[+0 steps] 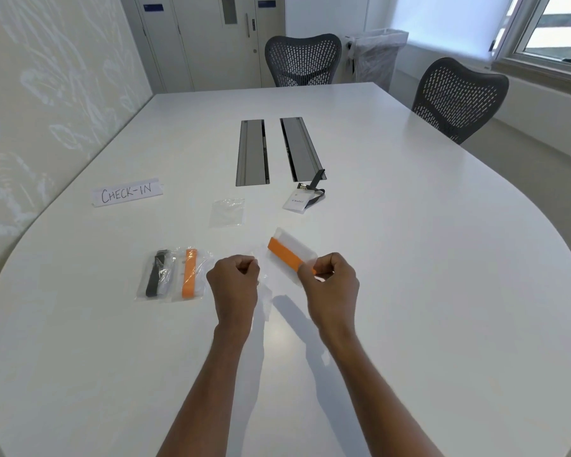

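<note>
near left on the white oval table [409,258], the first clear plastic bag [142,285] holds a black strap [153,278]; the second clear plastic bag [202,268], touching it, holds an orange band [189,275]. left hand [234,286], fingers curled, pinches a thin clear pouch [267,300]. right hand [332,286] pinches a flat orange strap on white backing [282,254], held above the table's middle, angled far-left.

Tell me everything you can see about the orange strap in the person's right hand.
The orange strap is a flat, matte band with a squared far end, lying against a white backing that shows along its far edge. It is held above the table, slanting from far left to near right. The right hand pinches its near end, hiding that part. The left hand, gripping a clear bag, does not touch it.
</note>
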A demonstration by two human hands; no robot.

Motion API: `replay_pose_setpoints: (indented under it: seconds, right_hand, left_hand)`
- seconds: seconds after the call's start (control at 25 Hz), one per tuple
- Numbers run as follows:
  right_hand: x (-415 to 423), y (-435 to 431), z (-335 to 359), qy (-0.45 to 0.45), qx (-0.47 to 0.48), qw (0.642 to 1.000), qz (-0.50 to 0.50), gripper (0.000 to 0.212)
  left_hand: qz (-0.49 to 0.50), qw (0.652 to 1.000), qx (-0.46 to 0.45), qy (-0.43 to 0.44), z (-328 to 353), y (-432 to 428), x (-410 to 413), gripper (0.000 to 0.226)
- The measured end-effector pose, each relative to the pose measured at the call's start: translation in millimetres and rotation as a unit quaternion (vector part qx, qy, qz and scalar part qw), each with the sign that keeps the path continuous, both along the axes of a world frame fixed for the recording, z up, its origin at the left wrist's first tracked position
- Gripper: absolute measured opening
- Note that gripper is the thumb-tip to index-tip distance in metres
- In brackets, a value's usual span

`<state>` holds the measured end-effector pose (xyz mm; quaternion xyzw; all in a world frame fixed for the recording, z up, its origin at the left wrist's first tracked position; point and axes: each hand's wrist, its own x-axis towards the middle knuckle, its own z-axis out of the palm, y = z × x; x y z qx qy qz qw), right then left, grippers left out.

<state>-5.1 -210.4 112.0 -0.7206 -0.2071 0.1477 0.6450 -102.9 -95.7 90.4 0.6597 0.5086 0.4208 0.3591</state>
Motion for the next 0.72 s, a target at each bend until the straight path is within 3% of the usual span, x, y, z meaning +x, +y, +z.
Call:
replay_pose_setpoints:
  seconds: [0.48,0.72]
  right_hand:
    - [-25.0,-2.9,1.7,-0.011,-0.054,0.996,0.076,0.017]
    - [-26.7,-0.5,-2.0,0.007,-0.022,1.0,-0.011,0.021]
  left_hand:
    - [-0.036,0.99,0.133,-0.019,6.0,-2.7,-5.3,0.012]
    - [-0.117,0.971,0.207,0.032,-2.9,-15.4,-9.6,0.018]
